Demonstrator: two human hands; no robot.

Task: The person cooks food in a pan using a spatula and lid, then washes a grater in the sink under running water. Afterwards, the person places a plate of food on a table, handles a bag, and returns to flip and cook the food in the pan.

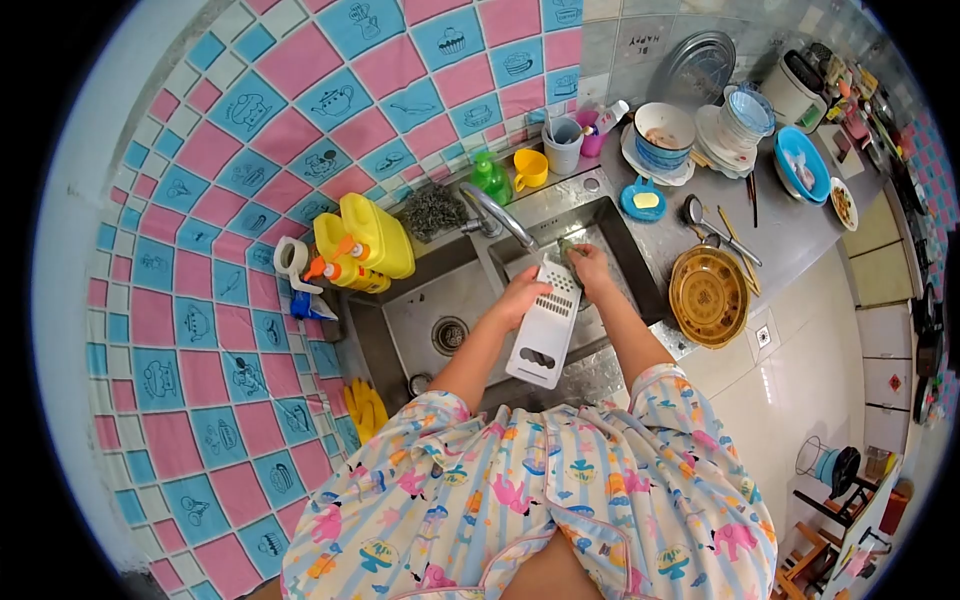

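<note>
My left hand (522,297) is closed on the upper left edge of a white flat grater (546,340), which is tilted over the double sink (408,300). Rows of holes and slots run along its upper part, and a larger dark opening shows near its lower end. At the grater's top right my right hand (592,268) has its fingers closed around a dark green item (568,250), mostly hidden by the fingers; I cannot tell what kind it is. Just behind both hands arches the metal faucet (500,215). Whether water is running I cannot tell.
Yellow jugs (375,235), a dark scrubber (432,212), a green bottle (490,178) and a yellow cup (530,168) line the sink's back. On the right counter are stacked bowls (663,150), a soap dish (643,200), a ladle (725,232) and a brown basket (708,297). Yellow gloves (366,408) hang at left.
</note>
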